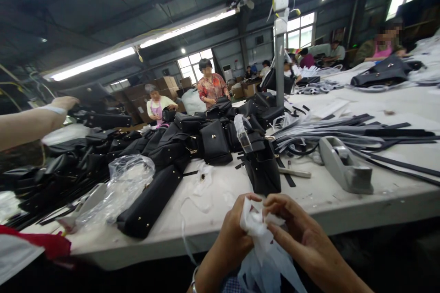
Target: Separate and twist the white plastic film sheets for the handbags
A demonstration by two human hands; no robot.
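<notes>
Low in the centre of the head view, my left hand (234, 229) is closed on a bunch of thin white material (258, 233), whose strips hang down below it. My right hand (295, 226) pinches the same bunch from the right side, thumb and fingers at its upper part. Both hands are in front of the table's near edge. Just beyond them a black bag (261, 169) stands on the white table (220, 192). A long black bag (151, 201) lies to the left, beside crumpled clear plastic (129, 183).
A grey tape dispenser (347, 169) and bundled strips (323, 132) lie on the right. Black bags (178, 137) pile across the table's middle and left. Another person's arm (34, 121) reaches in from the left. Several people are at work farther back, and a post (279, 64) rises behind the bags.
</notes>
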